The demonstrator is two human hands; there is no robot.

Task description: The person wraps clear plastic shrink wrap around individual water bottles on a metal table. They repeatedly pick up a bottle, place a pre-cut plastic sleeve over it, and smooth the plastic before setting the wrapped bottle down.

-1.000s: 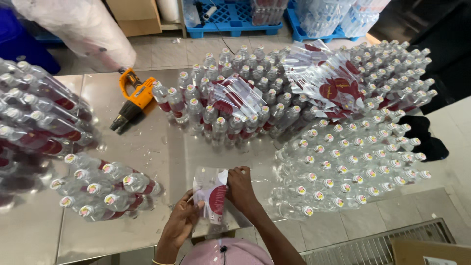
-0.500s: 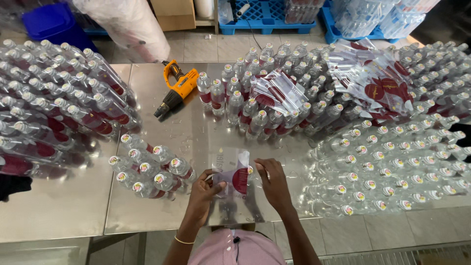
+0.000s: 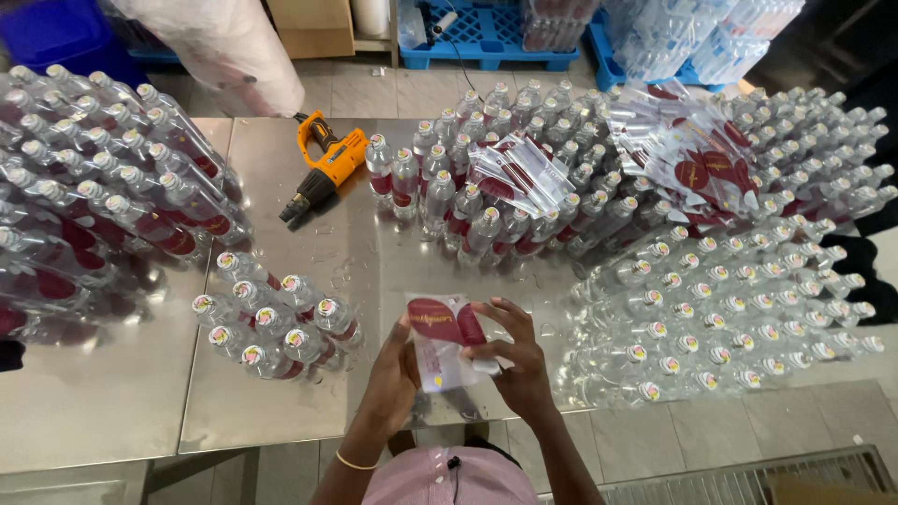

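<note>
Both my hands hold one clear plastic bottle (image 3: 447,344) with a red label sleeve, just above the near edge of the steel table (image 3: 112,411). My left hand (image 3: 395,379) grips its left side and my right hand (image 3: 516,360) pinches the sleeve on the right. A small cluster of labelled bottles (image 3: 271,313) stands just left of my hands. Rows of unlabelled clear bottles (image 3: 730,309) stand to the right. More labelled bottles (image 3: 468,201) stand behind, with loose red label sleeves (image 3: 519,173) lying on top of them.
An orange heat gun (image 3: 323,168) lies on the table at the back, left of centre. A large block of labelled bottles (image 3: 94,187) fills the left side. More sleeves (image 3: 692,159) lie on the far right bottles. A blue pallet (image 3: 486,33) and wrapped bottle packs sit on the floor beyond.
The view has shifted so the table sits further right and lower in the frame. My hands keep hold of the bottle and the sleeve sits further around it.
</note>
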